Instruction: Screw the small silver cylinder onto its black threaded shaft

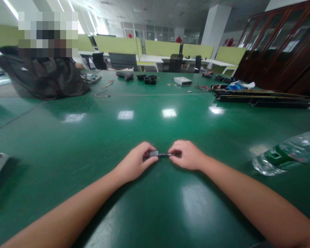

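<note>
A small screwdriver (154, 154) with a grey handle and a thin dark shaft lies sideways between my hands, at or just above the green table (150, 199). Thumb and fingers of my left hand (134, 163) are closed round its handle. My right hand (188, 155) pinches the far end of the shaft, and its fingers hide the tip. Whether the right fingers also hold a small separate piece cannot be made out.
A clear plastic bottle (281, 158) with a green label lies at the right. Dark strips (248, 98), a white box (182, 81), black parts (150, 80) and a cable (103, 91) are along the far side. Another person (49, 75) in dark clothing is at the far left.
</note>
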`<state>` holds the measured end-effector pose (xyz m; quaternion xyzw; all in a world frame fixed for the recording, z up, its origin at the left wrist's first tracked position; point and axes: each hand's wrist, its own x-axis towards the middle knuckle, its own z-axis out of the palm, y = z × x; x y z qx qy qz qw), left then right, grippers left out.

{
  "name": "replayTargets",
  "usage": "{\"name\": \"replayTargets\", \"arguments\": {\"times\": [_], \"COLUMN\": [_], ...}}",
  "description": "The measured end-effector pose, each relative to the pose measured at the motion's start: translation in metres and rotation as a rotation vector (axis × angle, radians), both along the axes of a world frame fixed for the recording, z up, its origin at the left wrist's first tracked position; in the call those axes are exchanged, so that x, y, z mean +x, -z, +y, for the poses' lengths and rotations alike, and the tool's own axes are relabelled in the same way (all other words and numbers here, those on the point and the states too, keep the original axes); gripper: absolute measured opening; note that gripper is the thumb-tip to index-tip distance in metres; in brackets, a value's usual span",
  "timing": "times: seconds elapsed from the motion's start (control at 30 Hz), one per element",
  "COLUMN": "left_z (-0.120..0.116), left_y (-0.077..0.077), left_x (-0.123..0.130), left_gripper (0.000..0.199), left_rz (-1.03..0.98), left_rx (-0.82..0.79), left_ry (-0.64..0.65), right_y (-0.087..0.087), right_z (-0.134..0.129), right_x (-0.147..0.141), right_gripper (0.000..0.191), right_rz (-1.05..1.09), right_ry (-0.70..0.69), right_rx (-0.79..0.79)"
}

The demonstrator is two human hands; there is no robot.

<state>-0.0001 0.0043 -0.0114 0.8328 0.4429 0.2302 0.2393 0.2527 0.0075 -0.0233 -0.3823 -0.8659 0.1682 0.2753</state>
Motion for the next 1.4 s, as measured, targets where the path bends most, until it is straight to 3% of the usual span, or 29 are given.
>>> {"name": "replayTargets", "arguments": {"times": [0.37, 0.57, 0.73, 0.83, 0.97, 1.4], "left_z": [-0.001, 0.0, 0.001, 0.0, -0.001, -0.003], "left_y": [-0.002, -0.001, -0.001, -0.002, -0.001, -0.002], "left_x": [0.001, 0.001, 0.0, 0.0, 0.0, 0.003], "left_gripper": [0.023, 0.023, 0.023, 0.021, 0.021, 0.023], "left_rz": [0.008, 0.008, -0.025, -0.04, -0.027, 0.009], "left_rx": [-0.001, -0.004, 0.009, -0.008, -0.014, -0.044], "left_ry": [-0.022, -0.025, 0.062, 0.121, 0.086, 0.056], "right_y": [0.0, 0.0, 0.005, 0.006, 0.006, 0.004], "right_z": [0.006, 0.003, 0.0, -0.002, -0.002, -0.003], "right_x": [0.012, 0.005, -0.011, -0.016, -0.016, -0.013], "right_gripper": [0.01, 0.008, 0.014, 0.015, 0.013, 0.016], "right_rz": [-0.013, 0.005, 0.017, 0.01, 0.008, 0.015], "right_ry": [0.15, 0.081, -0.07, -0.036, 0.017, -0.072], "right_rx": [-0.045, -0.054, 0.002, 0.001, -0.006, 0.023]}}
